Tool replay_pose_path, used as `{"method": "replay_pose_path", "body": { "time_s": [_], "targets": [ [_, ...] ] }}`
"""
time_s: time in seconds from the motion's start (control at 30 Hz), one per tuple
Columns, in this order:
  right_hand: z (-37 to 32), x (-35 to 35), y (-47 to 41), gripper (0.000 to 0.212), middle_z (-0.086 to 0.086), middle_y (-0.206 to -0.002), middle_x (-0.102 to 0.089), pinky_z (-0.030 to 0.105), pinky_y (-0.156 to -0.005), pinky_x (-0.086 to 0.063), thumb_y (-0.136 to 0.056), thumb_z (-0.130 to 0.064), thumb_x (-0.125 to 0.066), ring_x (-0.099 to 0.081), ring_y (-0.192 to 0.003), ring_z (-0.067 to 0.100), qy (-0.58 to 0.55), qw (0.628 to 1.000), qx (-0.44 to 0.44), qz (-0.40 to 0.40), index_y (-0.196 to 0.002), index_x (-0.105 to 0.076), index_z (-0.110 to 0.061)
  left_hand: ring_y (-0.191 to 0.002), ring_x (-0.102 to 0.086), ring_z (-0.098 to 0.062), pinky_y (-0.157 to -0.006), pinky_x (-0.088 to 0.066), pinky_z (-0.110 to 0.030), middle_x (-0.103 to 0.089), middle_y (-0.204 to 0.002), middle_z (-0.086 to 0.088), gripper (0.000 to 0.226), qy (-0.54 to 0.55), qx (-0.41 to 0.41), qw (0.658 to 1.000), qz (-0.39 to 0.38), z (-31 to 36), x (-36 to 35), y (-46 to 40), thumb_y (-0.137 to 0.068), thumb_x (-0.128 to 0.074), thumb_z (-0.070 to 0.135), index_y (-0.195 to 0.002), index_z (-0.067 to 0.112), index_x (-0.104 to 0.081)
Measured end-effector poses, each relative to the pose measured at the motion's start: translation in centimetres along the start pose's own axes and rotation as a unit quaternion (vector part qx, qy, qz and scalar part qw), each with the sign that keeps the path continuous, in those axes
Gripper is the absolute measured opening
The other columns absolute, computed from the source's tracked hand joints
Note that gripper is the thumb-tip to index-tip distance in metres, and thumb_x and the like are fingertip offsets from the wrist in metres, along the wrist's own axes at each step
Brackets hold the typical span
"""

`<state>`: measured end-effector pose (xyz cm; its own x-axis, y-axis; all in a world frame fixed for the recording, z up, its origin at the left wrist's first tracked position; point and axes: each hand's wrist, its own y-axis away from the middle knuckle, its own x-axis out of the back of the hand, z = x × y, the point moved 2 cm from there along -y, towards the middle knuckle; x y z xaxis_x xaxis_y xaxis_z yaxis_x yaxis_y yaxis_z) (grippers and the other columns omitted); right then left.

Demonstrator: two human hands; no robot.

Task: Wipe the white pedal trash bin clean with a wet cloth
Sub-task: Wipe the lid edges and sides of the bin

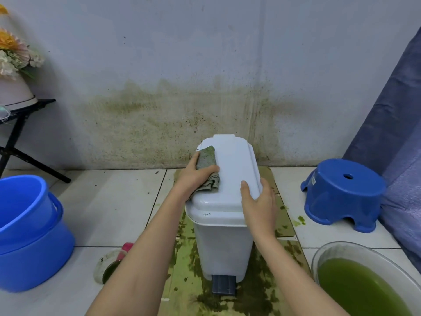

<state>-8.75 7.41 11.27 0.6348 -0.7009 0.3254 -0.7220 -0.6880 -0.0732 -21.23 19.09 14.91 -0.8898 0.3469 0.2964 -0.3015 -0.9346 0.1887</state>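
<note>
The white pedal trash bin [224, 238] stands upright on stained cardboard, lid closed, its grey pedal [223, 284] at the front bottom. My left hand [196, 176] presses a folded grey-green cloth [207, 159] onto the left side of the lid [234, 160], fingers curled over the cloth. My right hand [258, 201] grips the lid's right front edge, thumb on top and fingers wrapped down the side. A few dark specks mark the lid's front rim.
A cardboard sheet [289, 252] smeared with green lies under the bin. Stacked blue buckets [29, 233] stand at the left, a blue stool [344, 192] at the right, a basin of green water [364, 286] at the front right. The stained wall [182, 115] is close behind.
</note>
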Motion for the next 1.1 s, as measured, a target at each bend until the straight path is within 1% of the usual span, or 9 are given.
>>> {"method": "replay_pose_path", "body": {
  "time_s": [0.07,0.17,0.4,0.47,0.57,0.63,0.77,1.0,1.1],
  "targets": [
    [-0.2,0.2,-0.2,0.058,-0.001,-0.133,-0.051,0.038,-0.095,-0.043,-0.087,-0.050,-0.056,-0.048,-0.122,0.022,0.001,1.000,-0.016,-0.022,-0.135,-0.044,-0.020,-0.112,-0.058,-0.021,-0.098,-0.048,-0.042,-0.051,-0.137,0.001,0.087,0.046,0.003,0.999,0.014,0.0,0.0,0.3,-0.074,-0.076,0.036,-0.147,0.037,-0.029],
    [-0.5,1.6,-1.5,0.018,-0.008,-0.096,-0.067,0.032,-0.076,-0.048,-0.080,-0.044,-0.068,-0.062,-0.091,0.016,-0.040,0.999,0.007,-0.028,-0.088,-0.065,-0.029,-0.114,-0.057,-0.023,-0.100,-0.046,-0.042,-0.051,-0.139,0.000,0.079,0.039,-0.004,0.998,0.040,0.2,-0.1,1.4,-0.080,-0.070,0.032,-0.148,0.033,-0.030],
    [-0.2,5.7,-7.1,0.041,-0.004,-0.104,-0.071,0.035,-0.089,-0.052,-0.071,-0.040,-0.077,-0.065,-0.096,0.014,-0.019,0.987,0.021,-0.160,-0.108,-0.072,-0.022,-0.132,-0.038,-0.029,-0.107,-0.038,-0.044,-0.029,-0.151,-0.009,0.087,0.068,-0.004,0.995,0.069,-1.5,-3.4,6.2,-0.081,-0.066,0.041,-0.150,0.039,-0.014],
    [0.5,5.6,-7.0,0.038,-0.008,-0.103,-0.071,0.037,-0.091,-0.052,-0.072,-0.042,-0.076,-0.064,-0.099,0.014,-0.018,0.987,0.021,-0.160,-0.107,-0.072,-0.026,-0.135,-0.034,-0.030,-0.108,-0.034,-0.037,-0.026,-0.153,-0.011,0.082,-0.008,-0.004,0.996,0.085,-1.5,-3.9,6.9,-0.086,-0.059,0.045,-0.151,0.037,-0.010],
    [1.2,5.3,-6.3,0.033,-0.015,-0.096,-0.068,0.035,-0.089,-0.050,-0.074,-0.043,-0.074,-0.061,-0.098,0.012,-0.035,0.993,0.013,-0.112,-0.104,-0.071,-0.029,-0.139,-0.013,-0.036,-0.110,-0.022,-0.046,-0.011,-0.156,-0.014,0.068,-0.204,-0.017,0.973,0.108,-0.9,-4.1,7.5,-0.095,-0.037,0.049,-0.152,0.034,-0.003],
    [1.3,5.2,-5.7,0.035,-0.014,-0.095,-0.065,0.032,-0.084,-0.047,-0.076,-0.045,-0.073,-0.058,-0.097,0.012,-0.045,0.996,-0.003,-0.073,-0.106,-0.071,-0.027,-0.135,-0.014,-0.035,-0.110,-0.021,-0.046,-0.016,-0.154,-0.013,0.057,-0.259,-0.060,0.956,0.124,-0.5,-4.6,8.0,-0.098,-0.030,0.040,-0.152,0.029,-0.014],
    [1.1,5.2,-4.4,0.036,-0.008,-0.107,-0.064,0.033,-0.088,-0.042,-0.079,-0.051,-0.066,-0.055,-0.105,0.018,-0.039,0.998,-0.038,-0.037,-0.108,-0.069,-0.030,-0.115,-0.031,-0.026,-0.094,-0.029,-0.038,-0.046,-0.139,-0.001,0.041,-0.381,-0.268,0.872,0.150,-0.7,-7.0,10.9,-0.097,-0.035,0.030,-0.136,0.023,-0.046],
    [0.7,5.9,-2.9,0.039,-0.006,-0.129,-0.058,0.048,-0.110,-0.028,-0.079,-0.060,-0.062,-0.043,-0.127,0.028,-0.053,0.993,-0.091,-0.050,-0.109,-0.068,-0.036,-0.116,-0.045,-0.028,-0.095,-0.046,-0.049,-0.057,-0.133,-0.007,0.034,-0.484,-0.517,0.703,0.065,-4.4,-6.1,14.4,-0.088,-0.049,0.022,-0.116,0.013,-0.066],
    [0.7,5.9,-2.6,0.040,-0.005,-0.132,-0.055,0.050,-0.111,-0.025,-0.080,-0.061,-0.059,-0.038,-0.130,0.029,-0.055,0.992,-0.106,-0.049,-0.111,-0.066,-0.037,-0.107,-0.049,-0.031,-0.084,-0.051,-0.048,-0.065,-0.116,-0.014,0.029,-0.486,-0.516,0.697,0.109,-4.9,-3.7,14.3,-0.086,-0.051,0.022,-0.102,0.005,-0.069]
  ]
}}
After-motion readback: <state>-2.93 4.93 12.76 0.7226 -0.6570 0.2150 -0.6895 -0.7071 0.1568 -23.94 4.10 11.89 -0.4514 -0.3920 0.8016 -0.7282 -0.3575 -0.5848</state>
